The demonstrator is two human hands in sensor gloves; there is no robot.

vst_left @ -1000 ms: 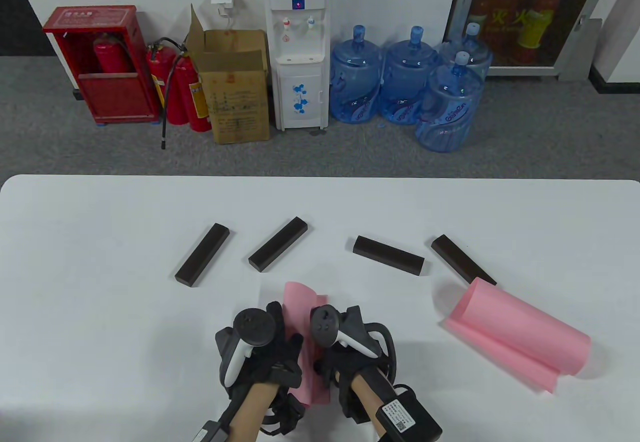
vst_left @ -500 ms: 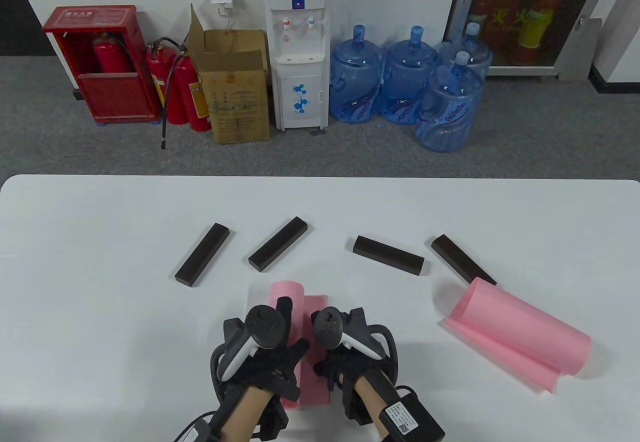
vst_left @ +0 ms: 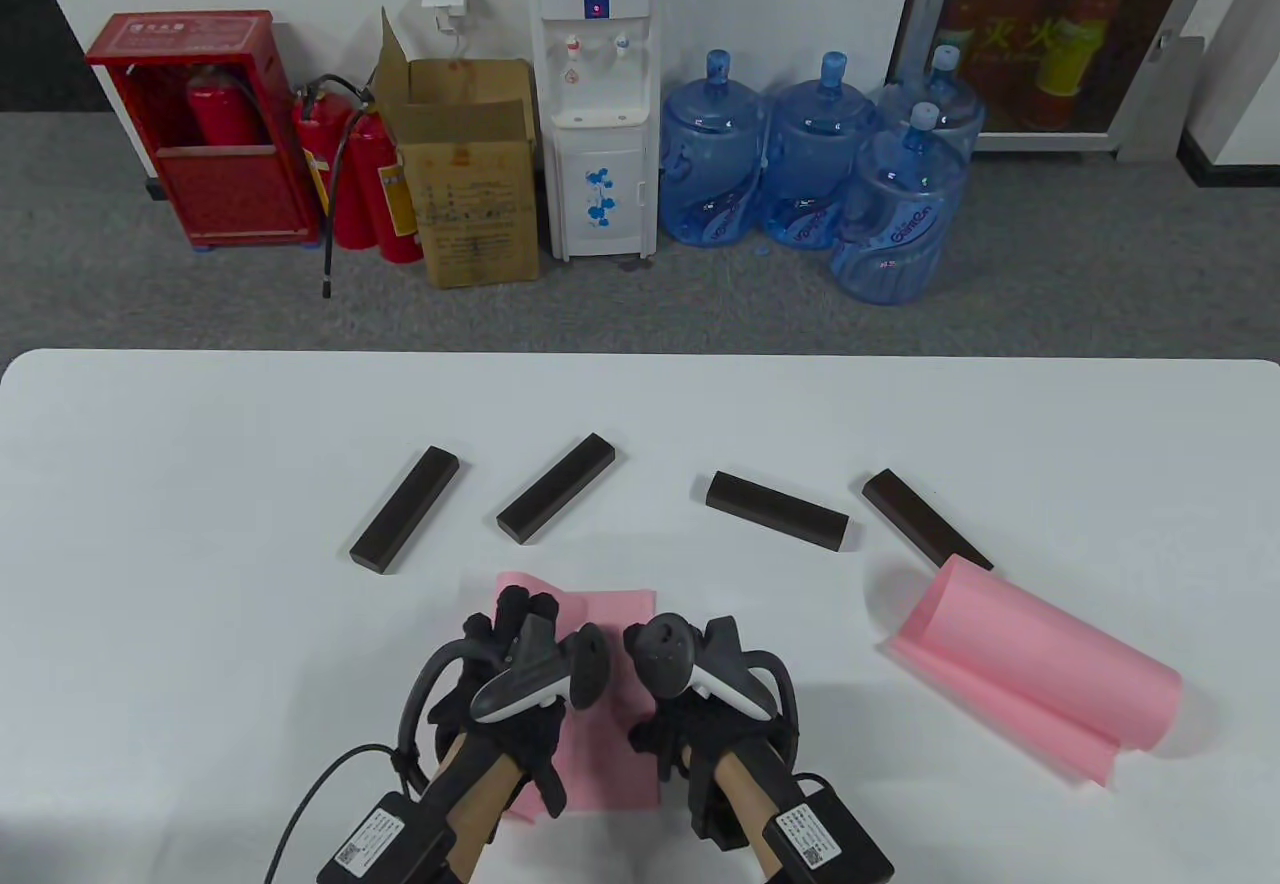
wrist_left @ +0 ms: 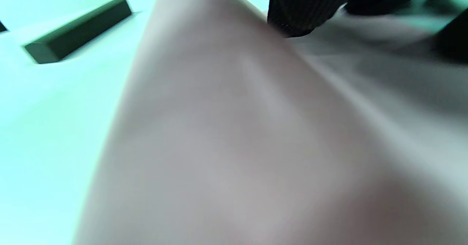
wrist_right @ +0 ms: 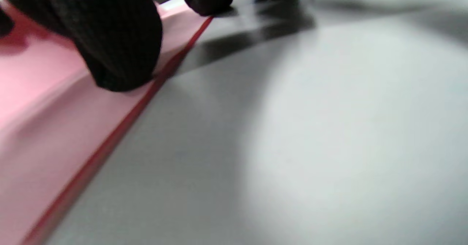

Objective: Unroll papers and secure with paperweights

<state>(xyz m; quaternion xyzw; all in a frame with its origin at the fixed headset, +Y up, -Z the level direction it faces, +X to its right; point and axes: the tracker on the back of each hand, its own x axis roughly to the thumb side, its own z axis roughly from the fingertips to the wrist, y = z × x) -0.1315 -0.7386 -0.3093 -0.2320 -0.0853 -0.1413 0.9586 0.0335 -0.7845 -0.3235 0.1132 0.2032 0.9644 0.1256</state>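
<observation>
Table view: "GuiRen" reads on 1 water jug (vst_left: pixel 897 224).

"GainGon" on front water jug (vst_left: pixel 897 229), other labels unreadable

A: Hand coverings?
B: Black knit gloves on the left hand (vst_left: pixel 520 694) and right hand (vst_left: pixel 690 714); bare forearms.
A: Attachments?
B: Dark tracker with white grip per hand; black labelled wrist boxes; black cable at left.

papers (vst_left: pixel 1035 669): plain pink
paperweights (vst_left: pixel 777 510): dark brown
surface (vst_left: pixel 200 684): white
gloves (vst_left: pixel 690 734): black
</observation>
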